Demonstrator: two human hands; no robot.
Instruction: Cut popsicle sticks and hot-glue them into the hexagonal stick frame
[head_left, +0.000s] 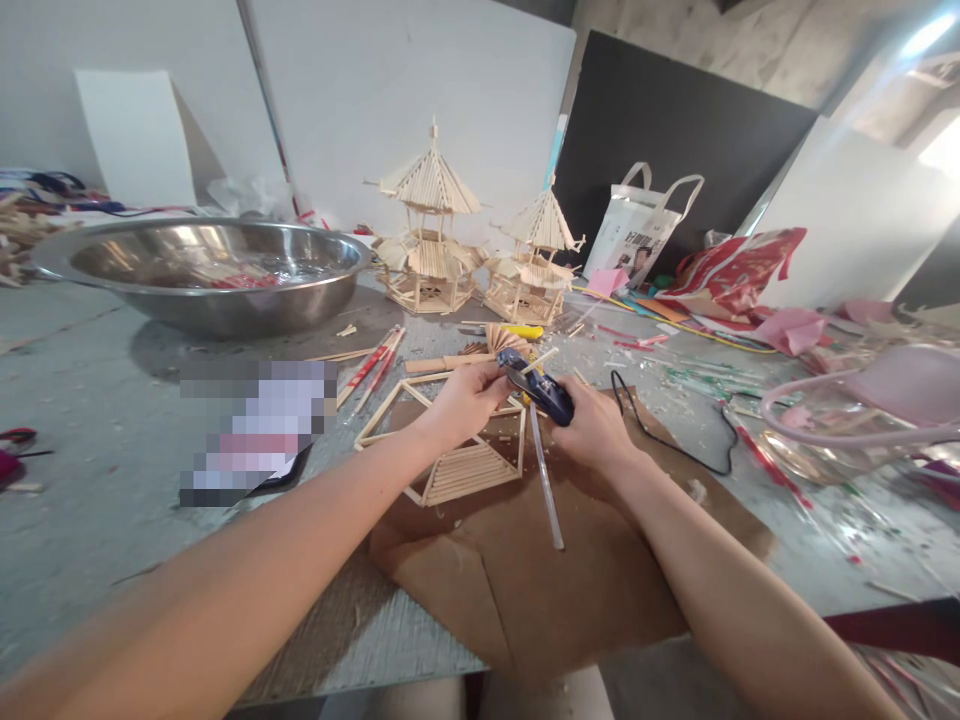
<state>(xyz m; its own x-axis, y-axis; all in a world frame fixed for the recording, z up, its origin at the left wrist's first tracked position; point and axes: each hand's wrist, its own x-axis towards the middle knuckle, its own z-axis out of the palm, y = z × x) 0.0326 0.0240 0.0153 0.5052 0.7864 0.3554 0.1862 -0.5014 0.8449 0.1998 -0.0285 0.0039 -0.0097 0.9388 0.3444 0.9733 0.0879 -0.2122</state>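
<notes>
My right hand (596, 420) is closed around a dark blue hand tool (551, 393) that looks like cutters, its head pointing left. My left hand (469, 400) pinches at the tool's head, where a short thin wooden stick (541, 361) pokes out; the fingers partly hide what they hold. Under my left hand lies a flat frame of wooden sticks (472, 475), with one section filled by parallel sticks. A clear glue stick (546, 485) extends toward me below the tool, its upper end beside something yellow. Brown cardboard (585, 590) lies beneath.
Two stick-built pagoda models (433, 255) (536, 265) stand at the back. A steel basin (247, 310) and a pixelated phone (259, 435) are on the left. A black cord (675, 455), plastic scraps and a pink-handled clear container (840, 440) lie to the right. A yellow-handled knife (521, 331) lies ahead.
</notes>
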